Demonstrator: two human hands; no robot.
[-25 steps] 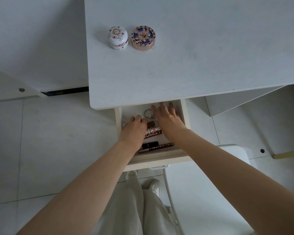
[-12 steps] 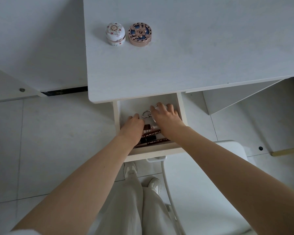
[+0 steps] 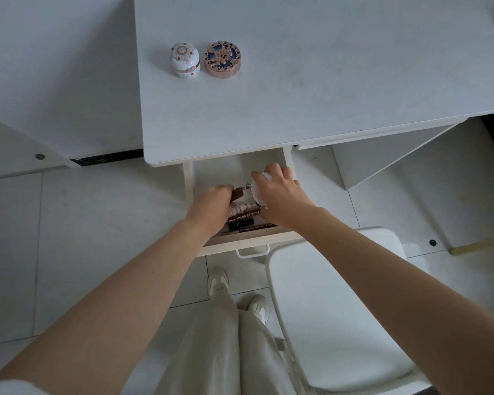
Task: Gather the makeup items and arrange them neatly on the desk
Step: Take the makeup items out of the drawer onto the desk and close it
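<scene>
Both hands are inside the open white drawer [image 3: 189, 181] under the desk [image 3: 325, 81]. My right hand [image 3: 280, 195] grips a round white compact [image 3: 257, 189] tilted on edge, with a small keyring hanging at its left. My left hand [image 3: 211, 203] has its fingers curled round a dark brown item [image 3: 238, 193]. Below them lie brown boxed tubes [image 3: 244, 216] and a black tube [image 3: 241, 224]. On the desk top stand a white floral egg-shaped jar [image 3: 184, 59] and a round rose-gold and blue compact [image 3: 222, 59], side by side.
A white chair [image 3: 340, 309] stands right of my legs, close to the drawer front and its handle [image 3: 251, 252]. The floor is white tile. A white cabinet panel [image 3: 54, 67] is left of the desk.
My right hand has closed round the white compact and tipped it up from the drawer's back. My left hand has curled round a brown item. The view shifted slightly.
</scene>
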